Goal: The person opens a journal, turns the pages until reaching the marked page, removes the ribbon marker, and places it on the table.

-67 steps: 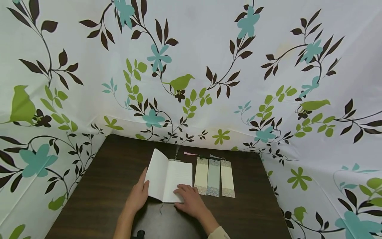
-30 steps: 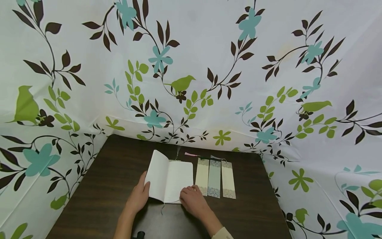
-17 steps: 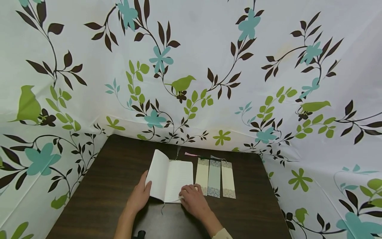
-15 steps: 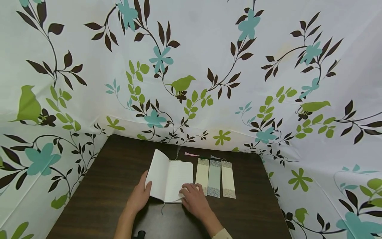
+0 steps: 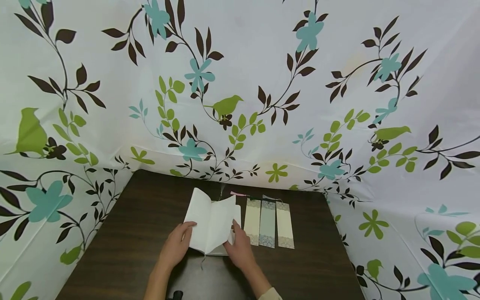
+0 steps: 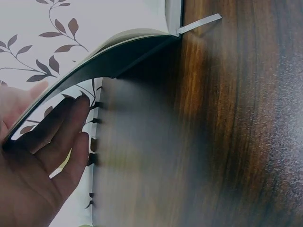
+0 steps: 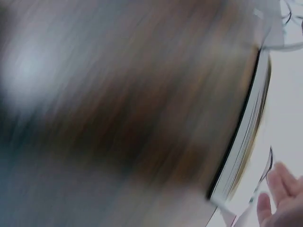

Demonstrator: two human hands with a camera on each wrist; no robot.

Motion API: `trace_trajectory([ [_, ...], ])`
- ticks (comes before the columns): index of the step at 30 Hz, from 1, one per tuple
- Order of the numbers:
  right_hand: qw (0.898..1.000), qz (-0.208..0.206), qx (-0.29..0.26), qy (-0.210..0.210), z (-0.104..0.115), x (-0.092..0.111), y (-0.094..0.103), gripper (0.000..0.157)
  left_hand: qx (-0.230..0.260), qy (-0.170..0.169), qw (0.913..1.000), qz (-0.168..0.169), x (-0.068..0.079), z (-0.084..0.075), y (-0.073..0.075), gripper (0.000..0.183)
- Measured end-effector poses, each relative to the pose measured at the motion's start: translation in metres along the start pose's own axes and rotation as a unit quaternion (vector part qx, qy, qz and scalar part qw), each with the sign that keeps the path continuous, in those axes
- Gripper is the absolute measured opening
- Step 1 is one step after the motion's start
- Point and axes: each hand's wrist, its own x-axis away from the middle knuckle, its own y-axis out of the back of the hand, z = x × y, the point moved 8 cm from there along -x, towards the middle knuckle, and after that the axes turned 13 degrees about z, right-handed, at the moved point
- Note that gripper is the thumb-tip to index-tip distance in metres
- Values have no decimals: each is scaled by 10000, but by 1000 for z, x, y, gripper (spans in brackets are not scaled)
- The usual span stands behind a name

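Observation:
An open notebook (image 5: 198, 210) with white pages lies at the middle of the dark table. My left hand (image 5: 174, 246) grips its left side, thumb over the page; in the left wrist view the fingers (image 6: 71, 132) lie behind the dark cover (image 6: 102, 64). On the right half, a page (image 5: 222, 218) stands raised and bowed, its lower outer edge held by my right hand (image 5: 240, 248). The right wrist view is blurred but shows the page block (image 7: 246, 137) beside that hand's fingers. A thin grey ribbon (image 6: 201, 23) hangs from the spine's lower end.
Right of the notebook lie three tasselled bookmarks: one cream (image 5: 252, 221), one blue-green (image 5: 267, 225), another cream (image 5: 285, 225). Another tassel (image 5: 222, 191) pokes out behind the notebook. A small black object (image 5: 177, 295) sits at the near edge. Patterned fabric (image 5: 240, 137) encloses the wood-grain table (image 5: 127, 233).
My right hand has gone from the flat page's lower right corner to holding a page lifted toward the left. My left thumb has moved farther in over the left page.

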Motion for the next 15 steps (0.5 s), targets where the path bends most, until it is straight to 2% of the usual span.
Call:
trace_trajectory([
  [5,9945,846,268,563,27,-1,-27,71,7,528,9985,118,-1,6,-1,48],
  [9,9832,1370,628,1029,44,3,-44,65,25,1050,9940,299,-1,14,-2,71],
  [11,9763,1629,763,1202,48,5,-50,62,4,1215,9919,363,-1,17,-2,77],
  [13,9700,1790,908,1370,50,6,-52,60,-41,1255,9916,305,-1,18,0,74],
  [15,9668,1769,1054,1513,51,7,-51,58,-71,1208,9926,79,0,19,3,61],
])
